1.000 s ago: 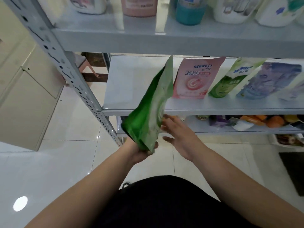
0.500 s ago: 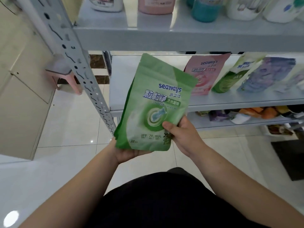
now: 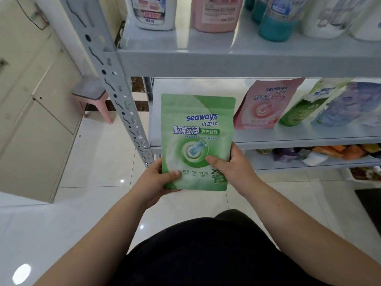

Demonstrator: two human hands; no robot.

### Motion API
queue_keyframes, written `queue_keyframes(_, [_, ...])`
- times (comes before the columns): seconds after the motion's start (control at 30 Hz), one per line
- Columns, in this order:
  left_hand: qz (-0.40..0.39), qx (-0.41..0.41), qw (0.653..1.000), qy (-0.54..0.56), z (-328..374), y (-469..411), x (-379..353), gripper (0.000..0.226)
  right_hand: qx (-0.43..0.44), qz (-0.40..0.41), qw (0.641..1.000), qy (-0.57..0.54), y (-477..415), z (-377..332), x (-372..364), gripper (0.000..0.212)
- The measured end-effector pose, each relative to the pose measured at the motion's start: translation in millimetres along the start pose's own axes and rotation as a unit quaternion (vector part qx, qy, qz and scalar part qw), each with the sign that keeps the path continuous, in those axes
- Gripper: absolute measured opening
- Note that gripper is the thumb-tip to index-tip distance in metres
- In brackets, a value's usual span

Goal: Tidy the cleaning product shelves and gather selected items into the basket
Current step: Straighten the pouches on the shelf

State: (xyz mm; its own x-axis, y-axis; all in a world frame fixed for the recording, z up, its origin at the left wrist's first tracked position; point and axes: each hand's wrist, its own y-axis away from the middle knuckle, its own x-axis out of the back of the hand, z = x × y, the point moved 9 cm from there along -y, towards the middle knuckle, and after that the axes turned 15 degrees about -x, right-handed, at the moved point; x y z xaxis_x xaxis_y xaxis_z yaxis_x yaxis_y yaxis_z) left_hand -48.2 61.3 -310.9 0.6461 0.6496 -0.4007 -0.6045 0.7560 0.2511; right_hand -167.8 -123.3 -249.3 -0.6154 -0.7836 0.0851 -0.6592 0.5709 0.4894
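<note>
A green Seaways laundry pouch is held upright, label toward me, in front of the left end of the middle shelf. My left hand grips its lower left corner and my right hand grips its lower right edge. On that shelf, to the right, lean a pink pouch, a green-and-white pouch and a purple pouch. No basket is in view.
The upper shelf carries a white jug, a pink bottle and a blue bottle. A perforated grey post stands at the left. A pink stool and beige cabinets lie beyond. Colourful packets fill the lower shelf.
The green pouch has turned from edge-on and tilted to upright with its front facing me. My right hand has closed on its lower right edge, and the view has moved closer to the shelf.
</note>
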Motion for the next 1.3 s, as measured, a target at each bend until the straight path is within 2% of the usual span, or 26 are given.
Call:
queue_keyframes(0.1, [0.015, -0.028, 0.999, 0.015, -3, -3, 2, 0.054, -0.066, -0.042, 0.997, -0.010, -13, 20, -4, 0.059])
queue_keyframes(0.2, [0.027, -0.045, 0.999, 0.014, -4, -15, 1, 0.052, -0.169, -0.103, 0.980, -0.010, -23, 45, -6, 0.069])
queue_keyframes(0.27, [0.036, -0.050, 0.998, 0.011, -4, -30, -5, 0.050, -0.194, -0.121, 0.973, -0.016, -34, 48, 0, 0.064])
queue_keyframes(0.37, [0.061, -0.063, 0.996, -0.025, -3, -60, -15, 0.052, -0.160, -0.104, 0.982, -0.004, -63, 33, 18, 0.041])
queue_keyframes(0.53, [0.140, -0.047, 0.976, -0.163, 9, -121, -21, 0.047, -0.075, -0.022, 0.993, 0.092, -117, -1, 53, 0.044])
queue_keyframes(0.7, [0.163, -0.075, 0.924, -0.338, 36, -181, -34, 0.037, -0.040, 0.011, 0.989, 0.138, -178, -14, 61, 0.041])
queue_keyframes(0.77, [0.169, -0.067, 0.889, -0.420, 37, -196, -31, 0.029, -0.044, 0.017, 0.982, 0.182, -195, -13, 60, 0.039])
queue_keyframes(0.83, [0.161, -0.038, 0.859, -0.484, 31, -203, -27, 0.036, -0.044, 0.038, 0.970, 0.237, -205, -11, 63, 0.037])
queue_keyframes(0.93, [0.134, -0.010, 0.851, -0.507, 20, -204, -23, 0.046, -0.028, 0.068, 0.963, 0.260, -208, -8, 68, 0.033])
queue_keyframes(1.1, [0.159, 0.040, 0.832, -0.530, 8, -203, -4, 0.045, -0.065, 0.096, 0.941, 0.318, -213, -1, 77, 0.050])
queue_keyframes(1.3, [0.160, 0.025, 0.806, -0.569, 13, -213, -6, 0.034, -0.045, 0.128, 0.936, 0.325, -211, -5, 71, 0.035])
